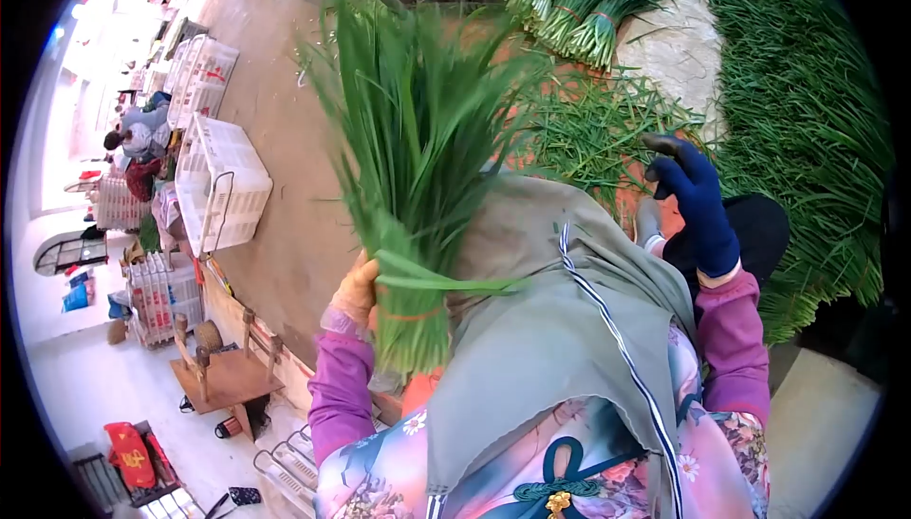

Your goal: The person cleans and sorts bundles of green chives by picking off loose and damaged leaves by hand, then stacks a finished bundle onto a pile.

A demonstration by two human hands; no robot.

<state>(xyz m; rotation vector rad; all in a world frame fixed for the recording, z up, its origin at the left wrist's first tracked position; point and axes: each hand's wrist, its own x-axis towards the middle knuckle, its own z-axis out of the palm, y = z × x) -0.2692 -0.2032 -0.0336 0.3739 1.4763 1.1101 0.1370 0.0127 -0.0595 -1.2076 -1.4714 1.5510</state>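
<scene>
A tall bundle of long green leafy stalks [413, 168] stands upright before my body, bound near its base by an orange band. My left hand [355, 289], in a pale glove, is wrapped round its lower left side. Several leaves cross the bundle just above the band, and the leaf tips are blurred. On the right, my right hand [695, 198], in a dark blue glove, is raised with its fingers apart and bent, holding nothing. Loose green leaves [593, 130] lie on the orange sheet beyond my lap.
Tied bundles [588, 7] lie at the top, and a large heap of leaves [807, 130] fills the right side. A white crate [223, 187], a wooden stool [223, 375] and several people [142, 135] are on the left.
</scene>
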